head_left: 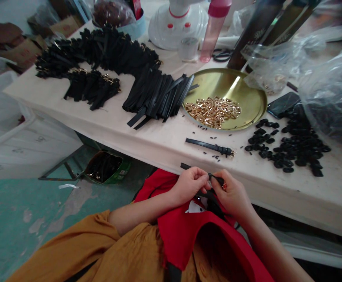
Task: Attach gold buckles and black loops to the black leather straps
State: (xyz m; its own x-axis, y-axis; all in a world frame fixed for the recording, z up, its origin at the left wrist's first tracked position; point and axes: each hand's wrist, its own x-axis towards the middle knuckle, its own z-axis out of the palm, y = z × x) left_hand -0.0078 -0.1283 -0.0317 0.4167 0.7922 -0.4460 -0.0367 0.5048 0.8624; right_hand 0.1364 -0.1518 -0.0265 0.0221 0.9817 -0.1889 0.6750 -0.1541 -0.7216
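Both my hands meet over my lap, just below the table's front edge. My left hand (190,184) and my right hand (232,196) pinch a thin black strap (185,166) between closed fingers; its end pokes out left of my left hand. Another black strap with a gold end piece (210,147) lies on the table right above my hands. Behind it, a gold round tray (247,98) holds a heap of small gold clasps (213,111). A scatter of small black loops (288,147) lies to the right of the tray.
Piles of black straps (156,94) and finished tassel-like bundles (94,88) cover the table's left half. A phone (282,103), plastic bags (329,90), a pink bottle (213,29) and scissors (222,55) stand at the back. A green box (107,167) sits on the floor.
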